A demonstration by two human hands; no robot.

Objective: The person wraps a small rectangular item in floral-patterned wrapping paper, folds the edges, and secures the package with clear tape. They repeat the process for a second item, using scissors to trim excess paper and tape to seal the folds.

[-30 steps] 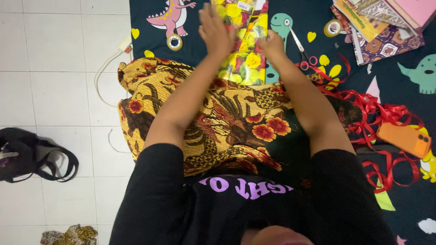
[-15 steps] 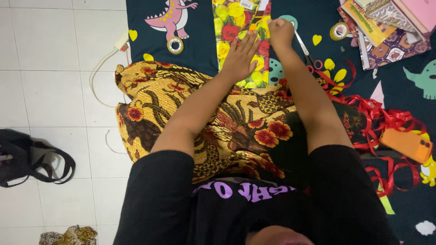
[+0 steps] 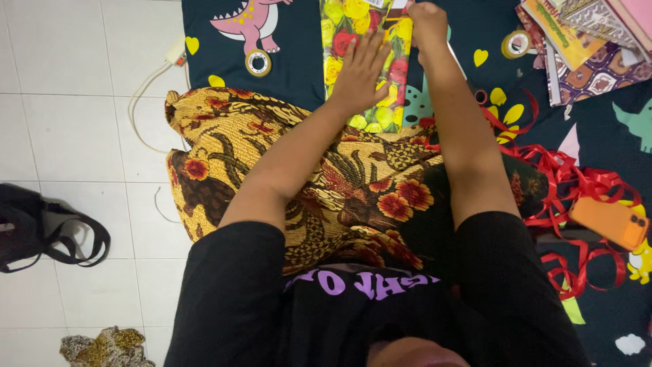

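Note:
A parcel in flower-print wrapping paper of yellow and red roses lies on a dark dinosaur-print mat in front of my knees. My left hand rests flat on the paper, fingers spread. My right hand is at the parcel's far right edge near the top of the view, fingers curled on the paper's edge. Scissors lie under my right forearm and are mostly hidden.
Two tape rolls lie on the mat. Books and patterned paper are stacked at top right. Red ribbon tangles beside an orange phone. A black bag and a white cable lie on the tiled floor.
My left hand has come down from the parcel's top and now lies flat on it. My right hand has slid farther up the parcel's right edge.

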